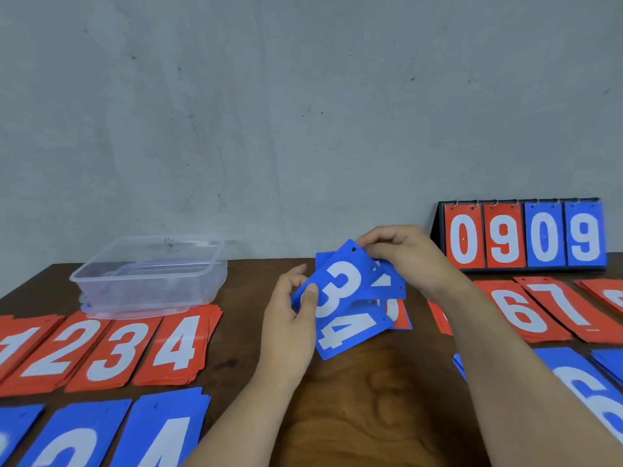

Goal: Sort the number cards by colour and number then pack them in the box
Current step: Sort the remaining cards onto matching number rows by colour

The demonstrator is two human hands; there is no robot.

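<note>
Above the table's middle I hold a fan of blue number cards; a blue 3 is on top and a blue 4 under it. My left hand grips the fan's lower left edge, thumb on the 3. My right hand pinches the punched top end of the cards. Red piles 1 to 4 lie in a row at the left, with blue piles in front of them. Red 6 and 7 piles lie at the right. The clear plastic box stands behind the red piles.
A flip scoreboard reading 0 9 0 9 stands at the back right against the grey wall. A blue pile lies at the front right under my right forearm. A few cards lie on the brown wooden table behind the fan.
</note>
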